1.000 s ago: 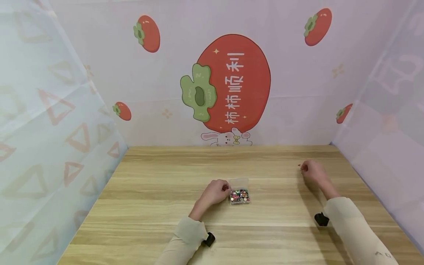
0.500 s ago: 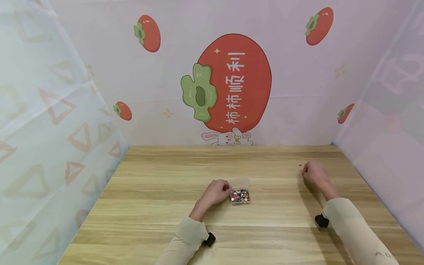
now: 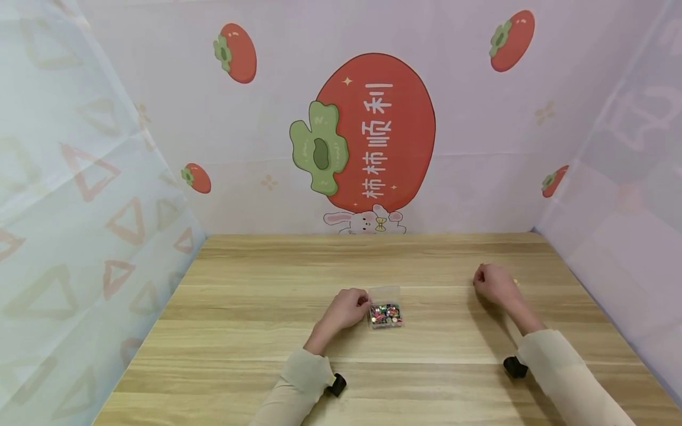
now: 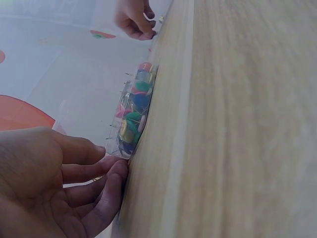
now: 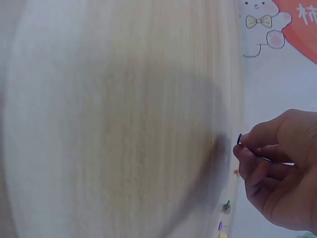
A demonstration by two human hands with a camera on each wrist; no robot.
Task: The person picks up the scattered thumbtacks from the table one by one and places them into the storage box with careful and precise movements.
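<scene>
A small clear plastic box point(image 3: 386, 323) full of colourful thumbtacks point(image 4: 141, 100) sits on the table, its see-through lid point(image 3: 385, 293) raised at the back. My left hand point(image 3: 347, 307) grips the box's left edge; in the left wrist view, thumb and fingertips meet at its near corner. Off to the right, my right hand point(image 3: 498, 287) is low over the table. Between its thumb and forefinger it pinches a small dark blue thumbtack point(image 5: 239, 139), seen edge-on in the right wrist view. The other fingers of that hand are curled in.
Several loose tacks lie near the right hand: a yellow one point(image 3: 515, 282) behind the knuckles, a green-tipped one point(image 5: 227, 207) and a purple one point(image 5: 220, 226). Printed cloth walls point(image 3: 256, 118) enclose the wooden table point(image 3: 256, 355) at the back and both sides.
My right hand has shifted a little left and toward me, uncovering a small yellow tack on its right. The left hand and the box have stayed put.
</scene>
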